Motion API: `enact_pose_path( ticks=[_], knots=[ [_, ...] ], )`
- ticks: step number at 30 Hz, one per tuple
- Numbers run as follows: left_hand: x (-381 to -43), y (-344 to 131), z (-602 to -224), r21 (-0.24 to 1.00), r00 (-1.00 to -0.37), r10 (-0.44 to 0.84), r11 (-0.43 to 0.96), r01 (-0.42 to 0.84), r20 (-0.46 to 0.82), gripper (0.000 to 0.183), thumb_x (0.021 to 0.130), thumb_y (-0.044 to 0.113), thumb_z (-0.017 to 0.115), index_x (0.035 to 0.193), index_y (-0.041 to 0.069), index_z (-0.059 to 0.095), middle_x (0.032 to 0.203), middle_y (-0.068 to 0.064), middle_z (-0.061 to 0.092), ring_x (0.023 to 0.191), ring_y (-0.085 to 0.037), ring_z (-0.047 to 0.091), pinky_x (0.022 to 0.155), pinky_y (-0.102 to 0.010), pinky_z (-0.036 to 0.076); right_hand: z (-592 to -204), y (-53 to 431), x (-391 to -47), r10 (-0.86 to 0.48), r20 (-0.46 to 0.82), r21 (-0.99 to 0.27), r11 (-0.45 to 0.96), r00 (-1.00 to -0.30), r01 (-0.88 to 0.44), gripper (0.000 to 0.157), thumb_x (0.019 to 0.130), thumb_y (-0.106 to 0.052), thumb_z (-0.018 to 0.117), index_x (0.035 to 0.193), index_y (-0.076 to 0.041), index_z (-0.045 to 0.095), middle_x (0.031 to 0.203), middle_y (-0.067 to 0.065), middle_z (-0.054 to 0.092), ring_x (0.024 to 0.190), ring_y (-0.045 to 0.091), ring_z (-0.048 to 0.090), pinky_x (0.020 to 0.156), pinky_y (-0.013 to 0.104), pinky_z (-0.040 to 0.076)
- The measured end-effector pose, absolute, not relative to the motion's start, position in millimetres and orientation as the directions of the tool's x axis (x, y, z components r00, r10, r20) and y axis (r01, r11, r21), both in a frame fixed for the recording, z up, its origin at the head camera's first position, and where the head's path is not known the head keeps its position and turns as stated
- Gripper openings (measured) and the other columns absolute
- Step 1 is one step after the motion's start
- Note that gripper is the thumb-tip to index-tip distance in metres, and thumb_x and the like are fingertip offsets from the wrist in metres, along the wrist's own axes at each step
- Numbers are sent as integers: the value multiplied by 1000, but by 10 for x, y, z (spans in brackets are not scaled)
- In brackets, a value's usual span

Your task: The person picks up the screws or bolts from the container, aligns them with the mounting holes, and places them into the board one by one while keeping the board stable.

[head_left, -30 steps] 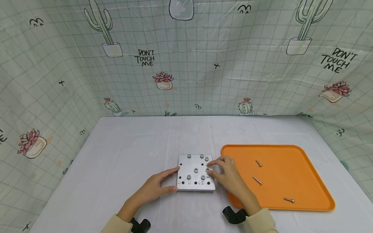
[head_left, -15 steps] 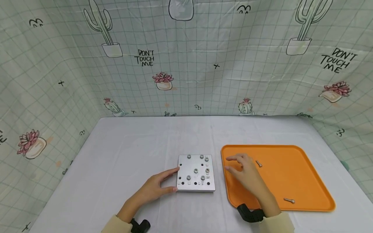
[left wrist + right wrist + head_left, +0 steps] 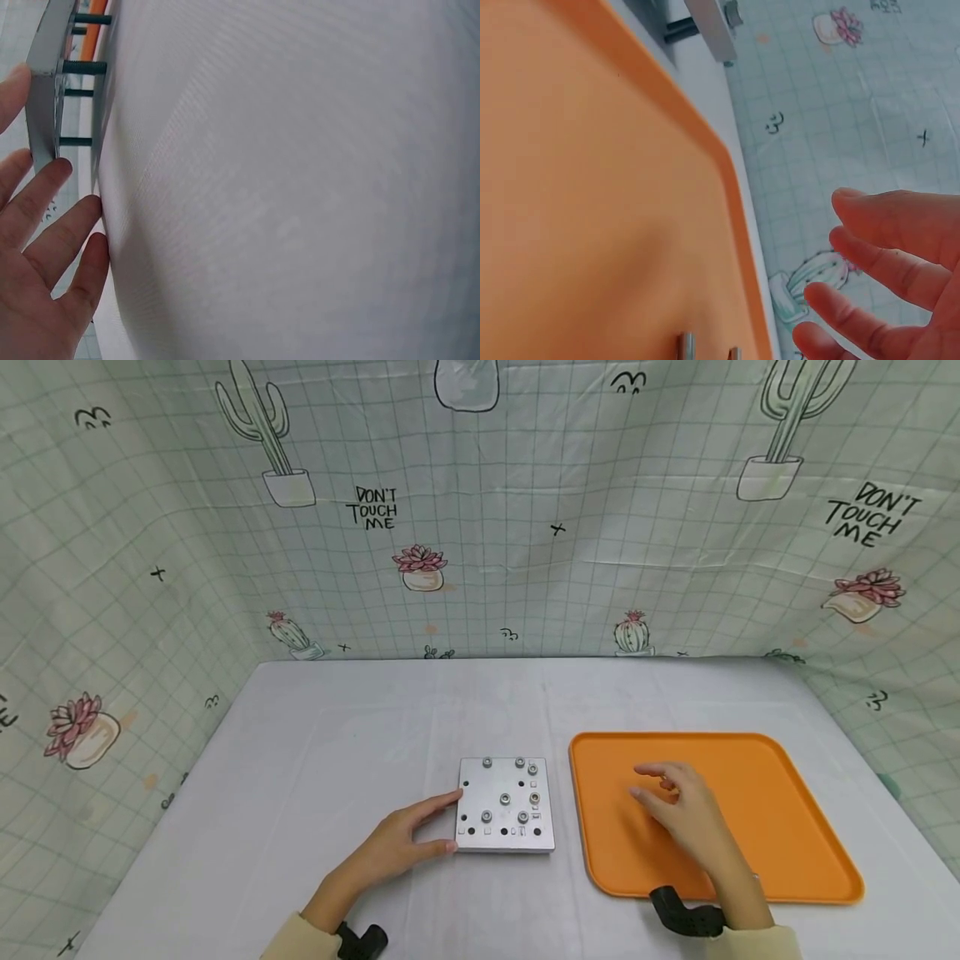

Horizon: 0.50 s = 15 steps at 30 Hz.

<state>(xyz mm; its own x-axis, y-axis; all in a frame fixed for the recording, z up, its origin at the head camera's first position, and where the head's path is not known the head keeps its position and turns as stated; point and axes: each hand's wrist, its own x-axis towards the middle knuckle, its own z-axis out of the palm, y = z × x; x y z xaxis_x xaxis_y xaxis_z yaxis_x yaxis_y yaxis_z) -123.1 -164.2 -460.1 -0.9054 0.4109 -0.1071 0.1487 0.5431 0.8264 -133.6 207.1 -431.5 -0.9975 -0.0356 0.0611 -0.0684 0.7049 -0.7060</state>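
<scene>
A silver metal plate [image 3: 487, 785] with several socket-head screws and open holes lies on the table in the head view. Straight fingers of my left hand [image 3: 393, 843] touch its left edge, with the thumb at the front corner. Dark threaded shanks [image 3: 84, 67] stick out of the plate's underside in the left wrist view. My right hand [image 3: 690, 810] hovers over the orange tray [image 3: 795, 793], thumb and fingers apart with nothing between them. Two screw ends show in the right wrist view, one screw [image 3: 686, 346] nearer. In the head view, my right hand and wrist hide most of the screws.
The tray's raised rim [image 3: 579, 827] stands just right of the plate. Black wrist cameras sit at my left wrist [image 3: 362, 941] and right wrist [image 3: 682, 914]. A printed curtain [image 3: 480, 527] rises behind the white table [image 3: 360, 710].
My right hand has left a screw at the plate's right edge and moved right over the tray, covering screws that showed earlier. The left hand and plate have stayed in place.
</scene>
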Motion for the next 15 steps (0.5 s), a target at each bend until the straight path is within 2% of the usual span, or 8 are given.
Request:
enact_pose_path(
  ticks=[5, 9, 15],
  knots=[
    [-1229, -1639, -4600, 832, -904, 413, 535, 144, -109, 64, 80, 35, 71, 138, 23, 47, 144, -2, 43, 135, -27, 38, 111, -49, 32, -4355, 2188, -1294, 5, 43, -694, 719, -999, -26, 40, 90, -29, 62, 119, -2, 59, 114, 17, 54, 96, 24, 47, 83, 37, 49],
    [-1228, -1640, -4605, 830, -905, 411, 539, 144, -110, 64, 80, 36, 71, 138, 24, 47, 144, -1, 44, 134, -26, 39, 110, -49, 32, -4397, 2273, -1239, 33, 47, -663, 748, -998, -7, 38, 89, -28, 64, 117, -3, 61, 112, 17, 58, 93, 24, 50, 76, 30, 47],
    [-1232, -1643, -4609, 827, -905, 411, 543, 145, -111, 64, 80, 36, 71, 138, 23, 46, 144, -2, 44, 134, -26, 39, 110, -49, 33, -4469, 2371, -1138, 60, 1, -630, 775, -998, 46, 35, 87, -27, 66, 111, -1, 64, 107, 18, 58, 89, 25, 51, 70, 29, 43]
  ],
)
